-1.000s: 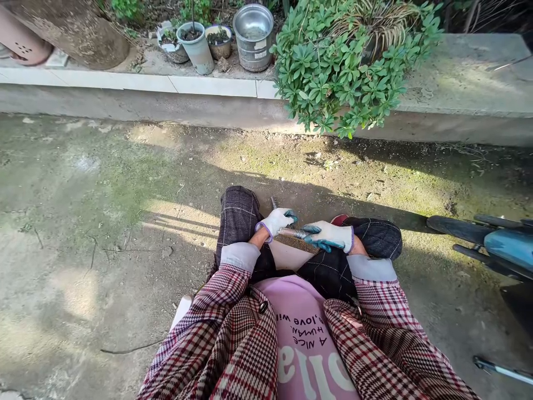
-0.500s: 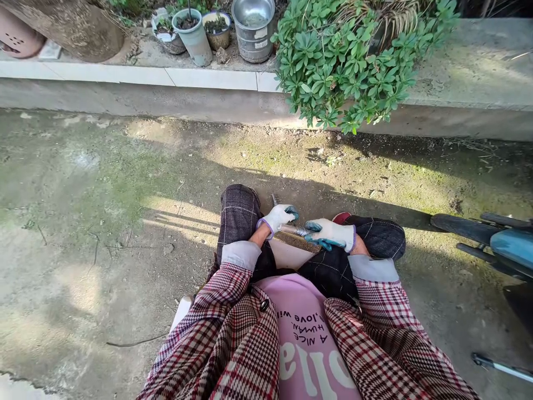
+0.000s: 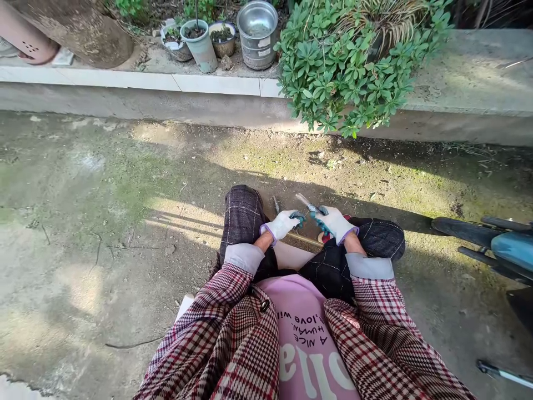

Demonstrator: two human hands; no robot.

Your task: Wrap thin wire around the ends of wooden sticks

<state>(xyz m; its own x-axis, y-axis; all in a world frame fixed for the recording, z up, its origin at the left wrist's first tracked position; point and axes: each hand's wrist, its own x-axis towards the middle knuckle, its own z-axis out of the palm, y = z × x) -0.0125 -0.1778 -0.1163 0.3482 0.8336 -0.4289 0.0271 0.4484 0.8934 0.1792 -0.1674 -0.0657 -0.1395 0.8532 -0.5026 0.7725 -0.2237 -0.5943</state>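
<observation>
My right hand (image 3: 336, 224), in a white glove with teal fingertips, is shut on a short metal rod (image 3: 307, 203) that points up and to the left. My left hand (image 3: 281, 225), gloved the same way, rests curled over my left knee. A thin grey metal tip (image 3: 276, 204) sticks out just beyond it, and I cannot tell if that hand grips it. A thin wooden stick (image 3: 300, 239) lies across my lap below both hands, and its ends are hidden. My hands are apart.
I sit low on a mossy concrete floor (image 3: 104, 183). Ahead stands a concrete ledge (image 3: 125, 83) with potted plants, a steel pail (image 3: 257, 34) and a leafy plant (image 3: 341, 72) hanging over it. A blue scooter (image 3: 510, 250) stands at the right.
My right hand has moved away from my left, taking the metal rod with it. The rod now tilts up instead of lying between my hands.
</observation>
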